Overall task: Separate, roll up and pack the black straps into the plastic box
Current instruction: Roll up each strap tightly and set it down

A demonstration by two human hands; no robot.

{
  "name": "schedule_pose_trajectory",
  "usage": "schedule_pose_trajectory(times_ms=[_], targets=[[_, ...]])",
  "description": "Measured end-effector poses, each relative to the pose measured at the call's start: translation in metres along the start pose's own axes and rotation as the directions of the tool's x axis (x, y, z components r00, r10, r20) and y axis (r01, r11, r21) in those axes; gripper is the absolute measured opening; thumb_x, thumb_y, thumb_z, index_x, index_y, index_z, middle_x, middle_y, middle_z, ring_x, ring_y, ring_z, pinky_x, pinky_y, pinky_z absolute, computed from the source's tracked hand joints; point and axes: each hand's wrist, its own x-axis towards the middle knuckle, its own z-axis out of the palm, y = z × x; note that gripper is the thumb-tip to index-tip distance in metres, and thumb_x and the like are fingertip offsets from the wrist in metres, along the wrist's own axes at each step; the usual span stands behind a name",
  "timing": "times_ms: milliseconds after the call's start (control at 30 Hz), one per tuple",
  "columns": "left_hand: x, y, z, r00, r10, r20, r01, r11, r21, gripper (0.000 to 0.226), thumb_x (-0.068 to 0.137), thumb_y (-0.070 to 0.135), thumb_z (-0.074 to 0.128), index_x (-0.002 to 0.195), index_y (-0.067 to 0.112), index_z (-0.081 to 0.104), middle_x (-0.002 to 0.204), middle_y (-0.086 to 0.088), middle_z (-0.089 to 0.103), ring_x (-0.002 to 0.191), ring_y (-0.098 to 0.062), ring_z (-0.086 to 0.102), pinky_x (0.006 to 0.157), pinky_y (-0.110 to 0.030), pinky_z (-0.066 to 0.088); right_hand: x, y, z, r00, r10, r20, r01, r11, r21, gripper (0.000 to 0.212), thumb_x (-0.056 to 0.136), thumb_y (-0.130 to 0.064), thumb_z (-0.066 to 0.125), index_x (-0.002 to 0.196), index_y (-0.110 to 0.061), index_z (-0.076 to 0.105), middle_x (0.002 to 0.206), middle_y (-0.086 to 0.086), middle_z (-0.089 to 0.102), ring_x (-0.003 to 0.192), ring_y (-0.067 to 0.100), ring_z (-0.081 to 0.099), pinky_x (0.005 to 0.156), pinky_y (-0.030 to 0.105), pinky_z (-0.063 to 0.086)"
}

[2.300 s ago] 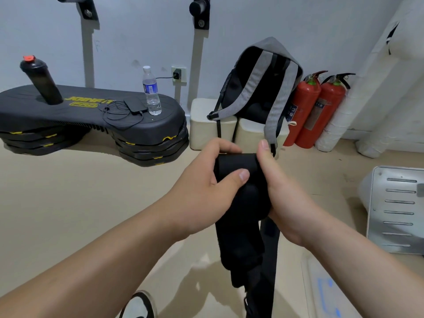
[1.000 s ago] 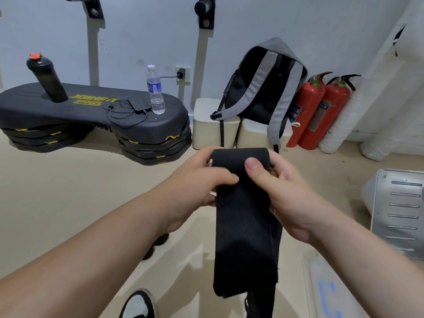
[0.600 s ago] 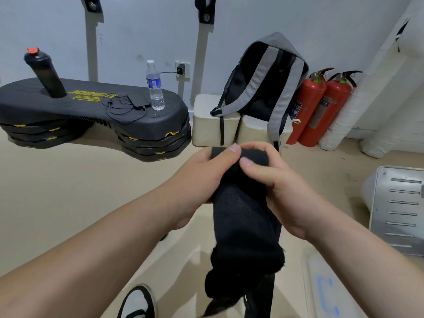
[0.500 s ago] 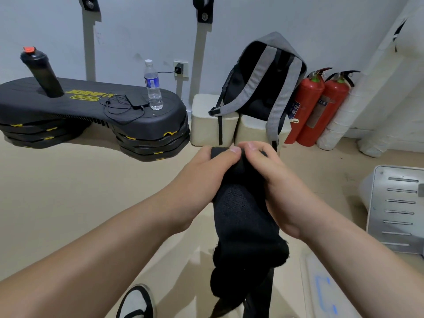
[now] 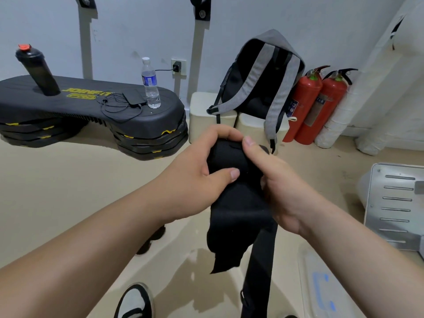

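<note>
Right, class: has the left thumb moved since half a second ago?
Yes. The left thumb has dropped: it was up at the lower edge of the white boxes, and now presses the front of the rolled black strap, well below them.

Plain matt black on the wide strap [image 5: 234, 203] between left hand [image 5: 195, 175] and right hand [image 5: 282, 187]; same black on the narrow strap [image 5: 259, 260] below the right hand. Beyond the left hand, black with yellow lettering and yellow edge marks on the step platform [image 5: 142, 118]; black with a red cap on the shaker bottle [image 5: 36, 70]; clear with a blue label on the water bottle [image 5: 150, 83]. Beyond both hands, black and grey on the backpack [image 5: 259, 83], cream on the blocks [image 5: 206, 115] beneath. Beyond the right hand, red on two fire extinguishers [image 5: 321, 104]. Right of it, silver-grey with a row of dark slots on the metal panel [image 5: 394, 203]. Below the left hand, black and white on a shoe [image 5: 135, 301].
</note>
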Motion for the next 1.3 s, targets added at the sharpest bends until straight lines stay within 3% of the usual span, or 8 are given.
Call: schedule_pose_trajectory(times_ms=[100,233,433,600,800,933,1133,1300], targets=[[0.003,0.0,-0.003,0.99,-0.132,-0.041,0.129,0.989,-0.072,0.058,0.088,-0.011,0.073,0.128,0.029,0.059,0.11,0.003,0.07,0.088,-0.005,0.072,0.078,-0.028,0.064,-0.001,0.001,-0.001,0.997,-0.063,-0.041,0.064,0.998,0.023,0.044,0.095,-0.041,0.068,0.129,-0.012,0.067,0.121,0.015,0.077,0.107,0.03,0.075,0.092,0.043,0.06],[0.006,-0.002,-0.005,0.934,-0.357,0.02,0.348,0.893,-0.285,0.05,0.074,0.022,0.071,0.123,0.029,0.067,0.11,0.001,0.077,0.098,-0.018,0.075,0.09,-0.045,0.061,-0.003,0.0,-0.002,0.992,-0.117,-0.052,0.117,0.993,-0.012,0.024,0.096,-0.017,0.071,0.12,-0.017,0.067,0.105,0.007,0.078,0.097,0.023,0.076,0.085,0.037,0.063],[0.006,-0.002,0.008,0.897,-0.441,-0.029,0.424,0.878,-0.222,0.05,0.099,0.068,0.054,0.13,0.031,0.064,0.116,0.005,0.079,0.101,-0.014,0.079,0.091,-0.043,0.064,-0.001,0.004,-0.001,0.993,-0.115,-0.029,0.113,0.991,-0.066,0.043,0.093,0.004,0.068,0.124,-0.026,0.066,0.11,0.006,0.076,0.101,0.025,0.074,0.082,0.037,0.063],[0.004,-0.006,0.011,0.925,-0.356,-0.133,0.335,0.929,-0.156,0.039,0.1,0.058,0.06,0.126,0.03,0.062,0.116,0.009,0.076,0.107,-0.007,0.074,0.093,-0.034,0.059,0.0,0.003,-0.002,0.998,-0.043,-0.05,0.044,0.999,0.009,0.058,0.074,-0.011,0.079,0.129,-0.026,0.068,0.12,0.004,0.078,0.122,0.033,0.07,0.107,0.048,0.052],[0.0,-0.001,0.007,0.991,-0.102,-0.088,0.103,0.995,0.008,0.027,0.105,0.034,0.064,0.13,0.031,0.054,0.11,-0.002,0.074,0.101,-0.016,0.074,0.086,-0.039,0.064,-0.005,-0.005,0.009,0.996,0.072,0.043,-0.071,0.997,-0.026,0.052,0.102,-0.061,0.049,0.13,-0.024,0.073,0.124,0.002,0.079,0.117,0.02,0.074,0.108,0.049,0.053],[-0.002,-0.001,0.009,0.999,-0.032,-0.012,0.032,0.999,0.025,0.037,0.103,0.031,0.064,0.136,0.031,0.047,0.114,-0.011,0.069,0.104,-0.029,0.071,0.09,-0.05,0.062,-0.007,-0.007,0.009,0.997,0.057,0.059,-0.059,0.998,0.019,0.051,0.102,-0.056,0.054,0.132,-0.018,0.071,0.124,0.009,0.078,0.118,0.024,0.074,0.106,0.049,0.057],[0.001,-0.006,0.015,0.997,-0.075,-0.014,0.076,0.997,0.013,0.029,0.106,0.031,0.061,0.131,0.038,0.048,0.116,0.002,0.07,0.102,-0.007,0.069,0.084,-0.024,0.058,-0.008,-0.006,0.009,0.997,0.082,0.003,-0.082,0.993,0.079,0.051,0.1,-0.048,0.063,0.136,-0.013,0.067,0.126,0.015,0.076,0.118,0.029,0.074,0.108,0.052,0.055],[-0.002,-0.014,0.017,0.999,-0.045,-0.024,0.049,0.977,0.207,0.05,0.102,0.06,0.052,0.147,0.046,0.033,0.134,0.015,0.062,0.123,-0.002,0.061,0.107,-0.037,0.051,-0.01,-0.007,0.008,0.995,0.095,-0.013,-0.095,0.995,0.035,0.048,0.098,-0.044,0.066,0.134,-0.013,0.066,0.122,0.015,0.077,0.113,0.028,0.076,0.102,0.047,0.06]])
